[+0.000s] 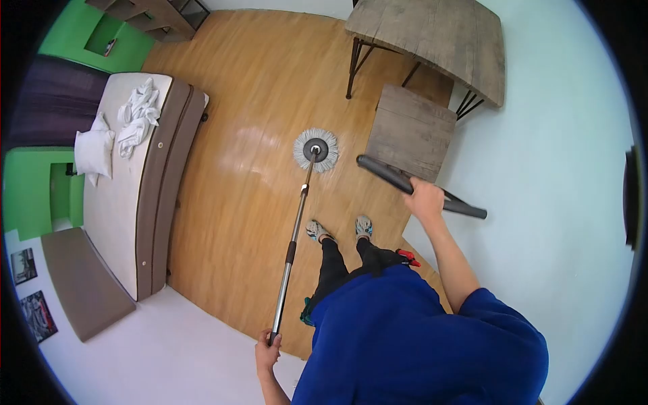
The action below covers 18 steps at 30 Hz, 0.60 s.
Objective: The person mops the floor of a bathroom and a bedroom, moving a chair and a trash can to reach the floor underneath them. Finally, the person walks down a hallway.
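My left hand (268,349), low in the view, is closed around the upper end of a mop handle (289,260). The metal pole runs forward to a round mop head (316,150) with a grey centre and pale string fringe, flat on the floor. To the right, my right hand (425,200) is wrapped over a thick black tubular rail (386,174). This rail seems to be the backrest of a chair with a square wooden seat (412,128); the join between them is hidden. My feet stand just behind the mop head.
A wooden table (432,34) with dark metal legs stands beyond the chair, along the white wall (540,169). At left is a bed (128,189) with a pillow (94,152) and crumpled white linen (140,115). A shelf unit (158,17) stands at far left. Wood flooring (229,202) lies between.
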### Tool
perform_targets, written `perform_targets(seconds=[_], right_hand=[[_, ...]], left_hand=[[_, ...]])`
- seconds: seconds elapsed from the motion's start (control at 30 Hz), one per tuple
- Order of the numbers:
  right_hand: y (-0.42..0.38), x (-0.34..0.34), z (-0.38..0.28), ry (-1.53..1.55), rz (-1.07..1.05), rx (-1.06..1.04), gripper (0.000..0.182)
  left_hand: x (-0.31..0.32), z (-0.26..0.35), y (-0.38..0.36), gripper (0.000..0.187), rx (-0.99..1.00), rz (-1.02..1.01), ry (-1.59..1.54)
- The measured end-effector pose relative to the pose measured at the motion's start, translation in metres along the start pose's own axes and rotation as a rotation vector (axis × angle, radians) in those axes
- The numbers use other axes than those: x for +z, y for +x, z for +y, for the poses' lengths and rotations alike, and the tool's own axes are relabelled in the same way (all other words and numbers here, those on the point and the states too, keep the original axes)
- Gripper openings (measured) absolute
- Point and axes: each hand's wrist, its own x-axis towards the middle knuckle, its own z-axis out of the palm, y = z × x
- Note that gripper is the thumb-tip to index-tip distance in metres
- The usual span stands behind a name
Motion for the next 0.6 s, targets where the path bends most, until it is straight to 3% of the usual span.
perform_targets(seconds=[0.27,0.37,0.47,0.5,0.57,0.6], right_hand=[[0.097,-0.039,0.018,-0.040,0.117,-0.011,0.031],[0.116,-0.051,0.016,-0.034,0.066,0.001,0.039],[0.091,-0.057,-0.018,-0.053,0.588,-0.274,0.052],[0.071,-0.066,-0.037,0.185,0.488,-0.401,0.056],[0.018,-0.086,-0.078,0.616,0.237,-0.636,0.062],[-0.014,-0.095,-0.092,0.785,0.092,-0.752,0.067]], left_hand=[[0.006,-0.005,-0.006,0.050,0.095,-0.007,-0.093],[-0.016,0.020,-0.025,0.052,0.062,-0.234,-0.425],[-0.027,0.077,-0.041,0.052,0.180,-0.435,-0.717],[-0.023,0.091,-0.043,0.054,0.233,-0.492,-0.861],[-0.008,0.154,-0.047,0.054,0.583,-0.541,-0.868],[0.003,0.187,-0.051,0.054,0.624,-0.523,-0.864]])
